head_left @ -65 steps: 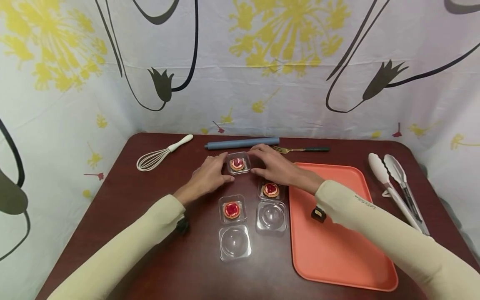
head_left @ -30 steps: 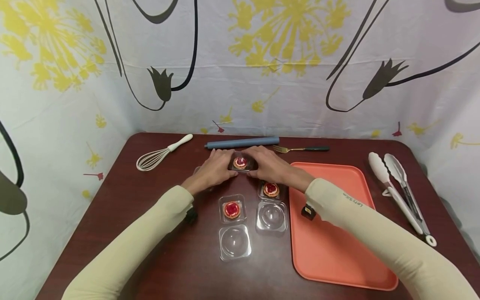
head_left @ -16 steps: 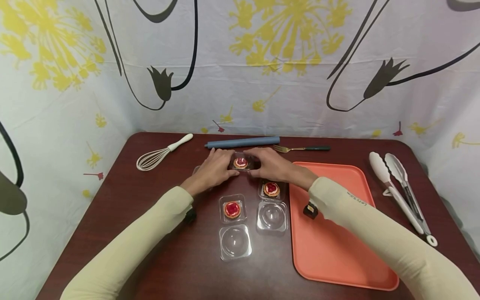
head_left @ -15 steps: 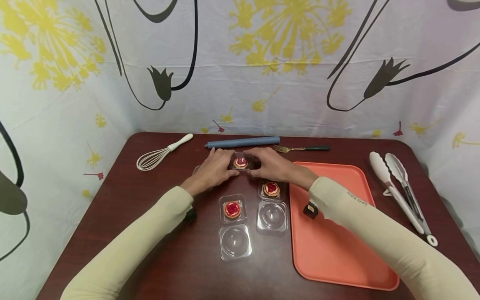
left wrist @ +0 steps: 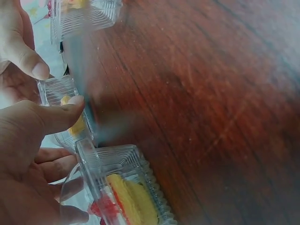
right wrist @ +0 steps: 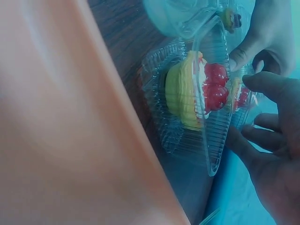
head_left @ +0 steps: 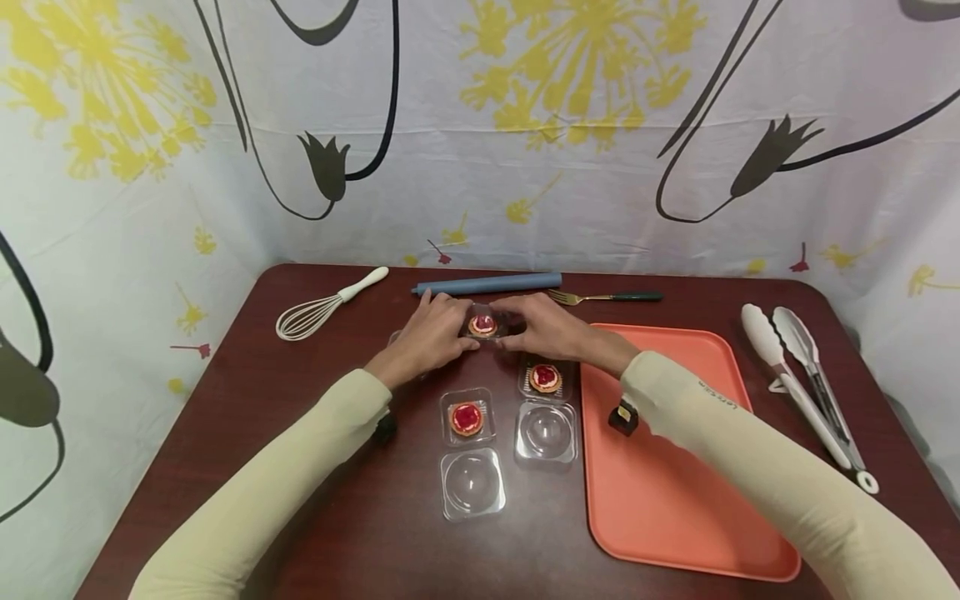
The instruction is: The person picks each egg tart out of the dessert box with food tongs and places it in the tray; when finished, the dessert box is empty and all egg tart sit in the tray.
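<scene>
My left hand [head_left: 431, 333] and right hand [head_left: 543, 329] grip a small clear plastic clamshell container [head_left: 491, 337] from both sides, thumbs toward me. A red-topped tart [head_left: 482, 324] sits inside it; whether its lid is closed is hard to tell. Nearer me lies an open container [head_left: 443, 408] with a tart [head_left: 467, 419], its domed lid [head_left: 472, 483] folded toward me. To the right is a second open container [head_left: 525, 387] with a tart [head_left: 546, 378]. The left hand mostly hides another tart container [left wrist: 131, 157] in the head view; it shows in the left wrist view.
An orange tray [head_left: 690, 492] lies at the right, partly under the right forearm. Tongs [head_left: 806, 383] rest beyond it. A white whisk [head_left: 311, 317], a blue rolling pin [head_left: 487, 284] and a dark-handled fork [head_left: 607, 297] lie along the table's back.
Since the oldest frame, both hands have closed in around the clamshell container, which has shifted slightly right and away from me. Over the last second they have stayed almost still.
</scene>
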Tool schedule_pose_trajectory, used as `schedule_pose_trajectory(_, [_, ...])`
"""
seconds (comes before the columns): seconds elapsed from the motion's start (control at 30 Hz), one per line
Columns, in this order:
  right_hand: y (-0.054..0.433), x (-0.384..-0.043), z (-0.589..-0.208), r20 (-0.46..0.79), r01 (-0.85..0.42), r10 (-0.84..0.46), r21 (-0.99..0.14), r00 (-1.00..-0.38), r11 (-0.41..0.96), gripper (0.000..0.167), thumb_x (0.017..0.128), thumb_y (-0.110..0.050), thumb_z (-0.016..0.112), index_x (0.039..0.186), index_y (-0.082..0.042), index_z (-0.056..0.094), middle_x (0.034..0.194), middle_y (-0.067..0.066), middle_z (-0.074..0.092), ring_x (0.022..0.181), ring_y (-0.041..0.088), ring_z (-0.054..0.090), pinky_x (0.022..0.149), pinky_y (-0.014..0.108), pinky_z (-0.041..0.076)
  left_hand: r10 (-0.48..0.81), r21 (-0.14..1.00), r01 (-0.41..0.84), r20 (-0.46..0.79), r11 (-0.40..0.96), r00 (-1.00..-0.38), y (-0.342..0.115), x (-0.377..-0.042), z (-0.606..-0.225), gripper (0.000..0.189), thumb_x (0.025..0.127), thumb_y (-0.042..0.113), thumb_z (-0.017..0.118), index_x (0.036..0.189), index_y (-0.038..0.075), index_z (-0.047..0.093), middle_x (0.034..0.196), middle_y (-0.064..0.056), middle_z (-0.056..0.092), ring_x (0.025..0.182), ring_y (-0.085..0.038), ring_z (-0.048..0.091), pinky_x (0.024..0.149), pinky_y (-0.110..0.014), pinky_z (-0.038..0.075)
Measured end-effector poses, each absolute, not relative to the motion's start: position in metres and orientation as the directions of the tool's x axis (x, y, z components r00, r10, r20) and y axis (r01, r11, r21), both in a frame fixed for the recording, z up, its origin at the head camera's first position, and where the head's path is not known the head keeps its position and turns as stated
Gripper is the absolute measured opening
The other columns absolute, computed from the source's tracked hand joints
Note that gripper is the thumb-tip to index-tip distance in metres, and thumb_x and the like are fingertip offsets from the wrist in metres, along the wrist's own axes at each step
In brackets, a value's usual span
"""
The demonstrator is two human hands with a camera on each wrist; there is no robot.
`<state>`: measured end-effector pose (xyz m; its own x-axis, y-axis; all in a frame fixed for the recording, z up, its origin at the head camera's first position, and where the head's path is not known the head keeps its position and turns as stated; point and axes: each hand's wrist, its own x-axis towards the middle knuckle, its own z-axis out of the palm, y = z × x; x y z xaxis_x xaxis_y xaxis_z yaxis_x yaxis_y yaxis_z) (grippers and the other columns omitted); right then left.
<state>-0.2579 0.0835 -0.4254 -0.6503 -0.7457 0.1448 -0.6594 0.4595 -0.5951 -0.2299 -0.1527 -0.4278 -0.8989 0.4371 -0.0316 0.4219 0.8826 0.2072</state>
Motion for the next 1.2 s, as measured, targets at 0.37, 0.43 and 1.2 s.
schedule_pose_trajectory(0.37, [0.083, -0.256, -0.420, 0.120, -0.665, -0.736, -0.543, -0.666, 0.513, 0.062, 0.102, -0.021, 0.082, 0.153, 0.008, 0.059, 0.133, 0.024, 0.075, 0.088, 0.025, 0.070, 0.091, 0.046, 0.056, 0.446, 0.180, 0.435, -0.023, 0.882, -0.895, -0.154, -0.231, -0.428, 0.079, 0.098, 0.035, 0.087, 0.160, 0.000, 0.053, 0.152, -0.019, 0.064, 0.144, -0.038, 0.053, 0.130, -0.069, 0.019])
schedule_pose_trajectory(0.43, [0.084, -0.255, -0.419, 0.119, -0.681, -0.746, -0.520, -0.655, 0.516, 0.063, 0.103, -0.022, 0.081, 0.154, 0.007, 0.058, 0.137, 0.024, 0.073, 0.100, 0.030, 0.074, 0.099, 0.048, 0.056, 0.448, 0.186, 0.434, -0.042, 0.882, -0.893, -0.156, -0.230, -0.426, 0.085, 0.097, 0.039, 0.087, 0.162, 0.000, 0.050, 0.156, -0.019, 0.061, 0.147, -0.038, 0.050, 0.130, -0.070, 0.017])
schedule_pose_trajectory(1.2, [0.097, -0.232, -0.387, 0.291, -0.753, -0.732, -0.489, -0.616, 0.440, 0.064, 0.107, -0.021, 0.076, 0.159, 0.006, 0.052, 0.153, 0.027, 0.062, 0.142, 0.039, 0.060, 0.117, 0.052, 0.049, 0.465, 0.422, 0.527, 0.249, 0.737, -0.850, -0.171, -0.211, -0.392, 0.045, 0.111, 0.009, 0.065, 0.153, -0.007, 0.058, 0.145, -0.023, 0.068, 0.144, -0.039, 0.056, 0.132, -0.056, 0.025])
